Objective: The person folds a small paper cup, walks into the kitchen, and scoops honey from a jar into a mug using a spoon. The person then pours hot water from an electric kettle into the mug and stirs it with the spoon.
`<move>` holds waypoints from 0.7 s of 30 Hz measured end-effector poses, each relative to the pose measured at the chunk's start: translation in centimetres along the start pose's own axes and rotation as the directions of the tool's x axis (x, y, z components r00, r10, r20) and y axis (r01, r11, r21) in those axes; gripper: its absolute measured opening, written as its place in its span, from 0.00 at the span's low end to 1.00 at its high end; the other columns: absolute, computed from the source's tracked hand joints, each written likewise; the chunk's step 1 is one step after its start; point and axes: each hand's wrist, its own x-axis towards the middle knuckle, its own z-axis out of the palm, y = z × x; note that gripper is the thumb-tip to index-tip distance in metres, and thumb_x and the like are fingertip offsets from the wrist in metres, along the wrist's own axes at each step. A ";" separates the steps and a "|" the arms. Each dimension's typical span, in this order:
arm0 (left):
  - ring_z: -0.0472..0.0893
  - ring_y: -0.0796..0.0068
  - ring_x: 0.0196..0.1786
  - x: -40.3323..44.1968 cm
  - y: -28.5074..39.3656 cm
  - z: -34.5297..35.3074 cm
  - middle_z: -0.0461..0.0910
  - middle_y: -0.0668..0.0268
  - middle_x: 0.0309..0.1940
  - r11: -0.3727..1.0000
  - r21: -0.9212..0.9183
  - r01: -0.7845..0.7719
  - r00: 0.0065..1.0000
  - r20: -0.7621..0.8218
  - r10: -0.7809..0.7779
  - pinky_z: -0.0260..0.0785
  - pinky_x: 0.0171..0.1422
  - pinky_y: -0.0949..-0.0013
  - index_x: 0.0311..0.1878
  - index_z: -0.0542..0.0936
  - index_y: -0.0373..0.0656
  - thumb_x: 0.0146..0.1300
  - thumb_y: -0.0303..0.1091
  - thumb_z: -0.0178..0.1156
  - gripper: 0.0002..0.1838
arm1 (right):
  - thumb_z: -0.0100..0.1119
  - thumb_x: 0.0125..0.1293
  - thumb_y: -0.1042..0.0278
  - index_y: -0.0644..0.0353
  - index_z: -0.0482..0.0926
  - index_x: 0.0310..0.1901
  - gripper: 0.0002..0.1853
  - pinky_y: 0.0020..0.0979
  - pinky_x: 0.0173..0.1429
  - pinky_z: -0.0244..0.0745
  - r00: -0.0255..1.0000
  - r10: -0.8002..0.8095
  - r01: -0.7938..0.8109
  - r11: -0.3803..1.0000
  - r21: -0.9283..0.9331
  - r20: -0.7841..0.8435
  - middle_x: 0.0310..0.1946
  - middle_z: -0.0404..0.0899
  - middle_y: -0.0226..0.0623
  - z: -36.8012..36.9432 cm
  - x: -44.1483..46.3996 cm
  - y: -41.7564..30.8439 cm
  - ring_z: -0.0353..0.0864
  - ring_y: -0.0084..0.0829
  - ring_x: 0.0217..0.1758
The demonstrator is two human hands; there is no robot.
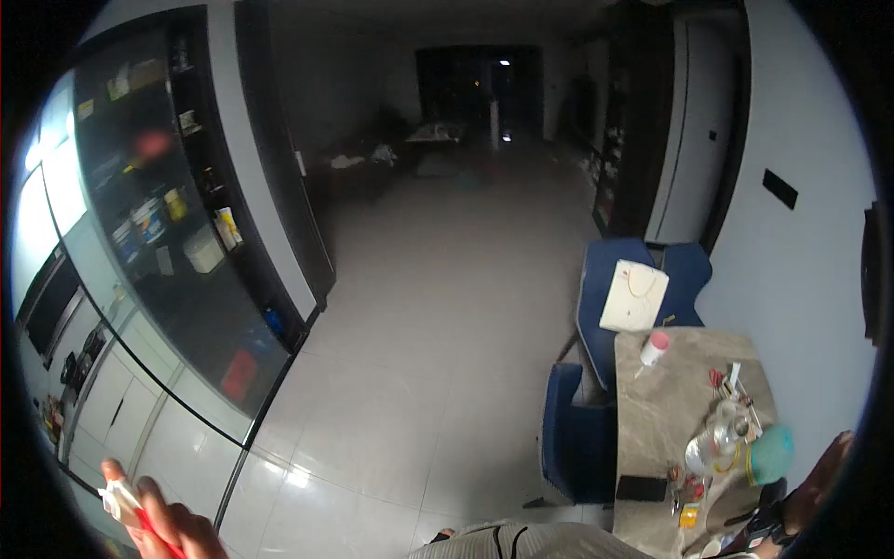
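At the lower left, my left hand [182,531] is closed around a slim red-and-white object [126,503]; its exact kind is unclear. The hand is in front of the glass sliding door. My right hand [824,475] is at the right edge, beside the wall, with a dark watch [768,524] on the wrist. Its fingers are dim and partly cut off, so I cannot make out their pose. Near it on the marble-look table [643,419] are a teal round object [771,455], a clear glass jug [712,449] and a dark flat phone-like object [643,489].
Blue chairs [568,447] stand around the table, one bearing a white paper bag [635,296]. A pink-topped cup [655,348] and red scissors [715,377] are on the tabletop. Tiled floor [419,326] stretches into a dark room. Shelves [200,140] stand behind glass at left.
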 end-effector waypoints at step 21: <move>0.66 0.77 0.17 6.6 -4.0 5.7 0.75 0.60 0.32 0.864 0.500 0.060 0.588 0.682 -0.435 0.61 0.15 0.78 0.52 0.66 0.36 0.62 0.21 0.49 0.14 | 0.53 0.60 0.66 0.58 0.78 0.31 0.07 0.26 0.30 0.66 0.650 -0.075 -0.099 0.978 0.182 0.756 0.25 0.75 0.30 19.7 10.3 9.1 0.73 0.26 0.25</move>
